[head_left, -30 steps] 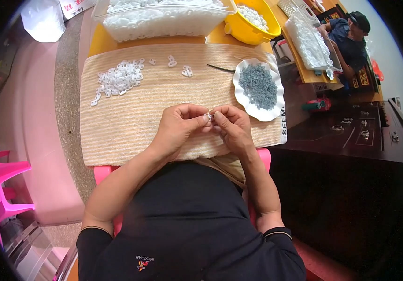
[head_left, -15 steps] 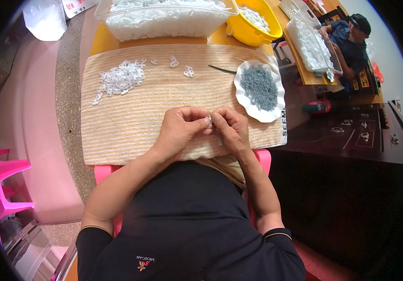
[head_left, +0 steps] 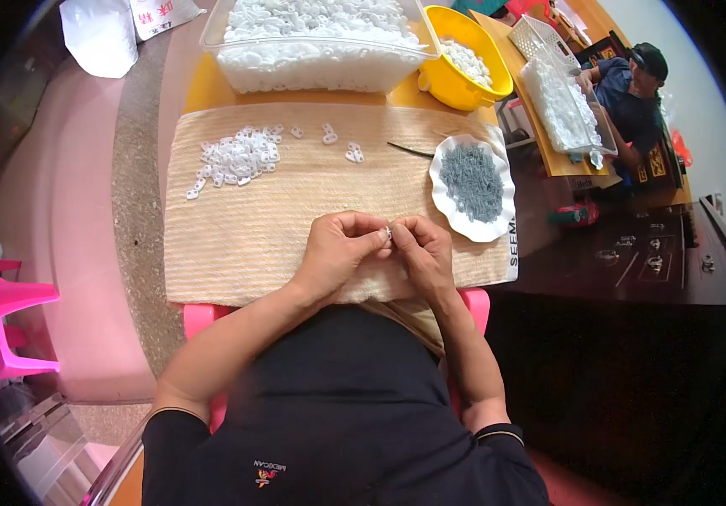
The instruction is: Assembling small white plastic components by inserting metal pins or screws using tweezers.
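Observation:
Over the near part of a striped beige towel [head_left: 253, 228], my left hand [head_left: 336, 255] and my right hand [head_left: 424, 255] meet fingertip to fingertip. Both are closed in a pinch on one small white plastic piece [head_left: 389, 234], mostly covered by the fingers. Farther left lies a pile of white plastic pieces with holes [head_left: 240, 157]. A few similar loose pieces [head_left: 354, 153] rest to the right of it. Beyond my right hand, a white scalloped plate [head_left: 488, 231] carries a heap of small grey slender parts [head_left: 471, 181]. A thin dark tool [head_left: 409, 150] touches or nearly touches its rim.
A clear bin [head_left: 321, 52] full of white pieces stands at the towel's far edge, beside a yellow basin [head_left: 456, 94] holding white parts. At right, a person [head_left: 628, 97] sits behind another filled bin [head_left: 561, 110]. A pink stool [head_left: 10, 320] stands at left.
The whole view has shifted, so the table and hands sit slightly lower and to the right in the picture. My hands keep the same pinch on the white piece.

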Demonstrator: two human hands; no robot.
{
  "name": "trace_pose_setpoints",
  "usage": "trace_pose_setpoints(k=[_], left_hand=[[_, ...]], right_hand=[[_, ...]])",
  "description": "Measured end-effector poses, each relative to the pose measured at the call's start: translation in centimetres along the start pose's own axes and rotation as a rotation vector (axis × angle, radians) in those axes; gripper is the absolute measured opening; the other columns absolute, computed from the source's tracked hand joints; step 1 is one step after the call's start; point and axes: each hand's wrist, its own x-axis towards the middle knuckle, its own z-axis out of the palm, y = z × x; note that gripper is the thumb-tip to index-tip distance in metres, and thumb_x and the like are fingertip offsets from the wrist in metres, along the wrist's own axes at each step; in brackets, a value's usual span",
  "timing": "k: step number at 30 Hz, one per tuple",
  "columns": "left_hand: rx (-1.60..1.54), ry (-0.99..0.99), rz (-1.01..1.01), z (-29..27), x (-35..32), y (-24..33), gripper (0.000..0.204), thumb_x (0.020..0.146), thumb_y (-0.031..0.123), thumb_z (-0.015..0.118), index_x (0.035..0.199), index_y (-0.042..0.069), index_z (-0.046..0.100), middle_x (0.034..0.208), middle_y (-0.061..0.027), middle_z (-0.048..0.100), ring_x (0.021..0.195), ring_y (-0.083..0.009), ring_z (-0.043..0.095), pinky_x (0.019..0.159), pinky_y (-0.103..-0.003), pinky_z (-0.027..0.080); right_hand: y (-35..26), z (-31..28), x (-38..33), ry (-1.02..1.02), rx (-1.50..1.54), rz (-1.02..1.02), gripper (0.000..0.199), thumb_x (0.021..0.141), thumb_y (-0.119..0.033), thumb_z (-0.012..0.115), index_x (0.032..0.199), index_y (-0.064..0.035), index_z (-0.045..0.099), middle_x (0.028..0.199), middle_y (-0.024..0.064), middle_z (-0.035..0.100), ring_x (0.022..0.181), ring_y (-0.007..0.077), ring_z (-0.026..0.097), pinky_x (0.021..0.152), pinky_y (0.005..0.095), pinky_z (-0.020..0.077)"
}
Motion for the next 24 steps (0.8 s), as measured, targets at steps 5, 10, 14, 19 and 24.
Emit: trace_pose_setpoints(k=[5,10,14,19,24], left_hand=[[-0.021,-0.014,-0.007,-0.3,0.2,0.2,0.015,0.086,0.002,0.066,0.099,-0.005,0.064,0.088,-0.0092,0.067,0.076,-0.0125,0.064,0.072,-0.025,0.054],[-0.049,-0.016,-0.007,-0.4,0.1,0.5,0.015,0.086,0.002,0.066,0.099,-0.005,0.064,0.088,-0.0087,0.067,0.076,-0.0122,0.063,0.072,-0.025,0.054],[-0.124,-0.049,-0.004,-0.1,0.0,1.2,0.015,0.087,0.002,0.065,0.100,-0.004,0.063,0.090,-0.0094,0.067,0.079,-0.0138,0.065,0.075,-0.027,0.056],[-0.171,-0.011,0.046,-0.1,-0.5,2.6,0.016,0.087,0.003,0.065,0.101,-0.004,0.062,0.091,-0.0100,0.067,0.081,-0.0163,0.067,0.078,-0.029,0.057],[-0.270,0.049,0.129,0.0,-0.8,3.6,0.014,0.088,0.001,0.064,0.102,-0.002,0.062,0.090,-0.0094,0.066,0.080,-0.0163,0.066,0.076,-0.029,0.058]], right_hand=[[0.4,-0.4,0.3,-0.013,0.008,-0.004,0.016,0.096,-0.014,0.056,0.097,0.0011,0.061,0.082,0.0016,0.063,0.073,0.0066,0.058,0.067,0.0193,0.0463],[-0.7,0.3,0.2,-0.005,0.133,0.033,0.016,0.095,-0.015,0.057,0.098,0.0006,0.062,0.085,0.0021,0.065,0.077,0.0081,0.060,0.071,0.0225,0.0492],[-0.2,0.0,0.2,0.043,0.247,0.016,0.021,0.096,-0.019,0.057,0.103,0.0008,0.060,0.088,0.0044,0.064,0.077,0.0104,0.061,0.071,0.0241,0.0506],[-1.7,0.6,1.3,0.095,0.226,-0.034,0.022,0.095,-0.020,0.059,0.102,0.0010,0.059,0.084,0.0048,0.061,0.074,0.0109,0.061,0.069,0.0249,0.0515],[-3.2,1.3,4.6,0.071,-0.115,-0.160,0.016,0.091,-0.010,0.063,0.098,0.0037,0.063,0.084,0.0061,0.064,0.070,0.0116,0.062,0.065,0.0237,0.0513]])
